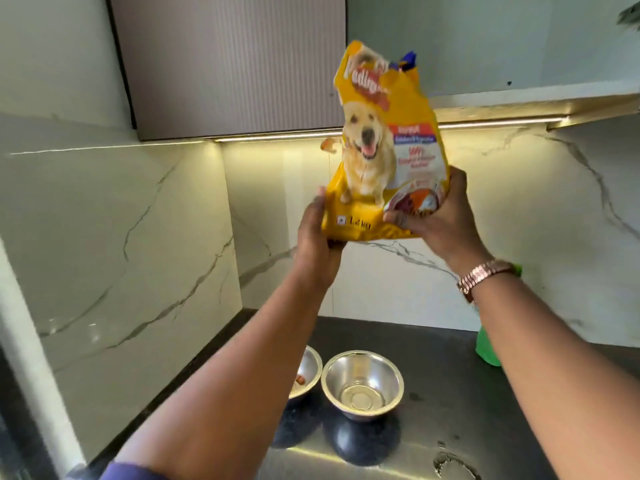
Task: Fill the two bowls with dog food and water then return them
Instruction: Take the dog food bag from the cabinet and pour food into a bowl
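Both arms reach up and forward from the bottom of the frame, converging near its centre. The left hand cups the lower left corner of the bag, fingers curled under its base and thumb along the side. The right hand grips the lower right corner, thumb pressed across the front and fingers wrapped behind. A watch circles the right wrist.

The bag, yellow with a dog pictured on it, is held upright and slightly tilted, in the upper middle of the frame, high above the counter and in front of the cabinet. Its top is crumpled; whether it is open cannot be told.

Two steel bowls sit side by side on the dark counter at lower centre. The right bowl is in full view. The left bowl is largely hidden by the left forearm and holds a few brown kibble pieces. A green bottle stands at right, partly behind the right arm. Marble wall fills the left.
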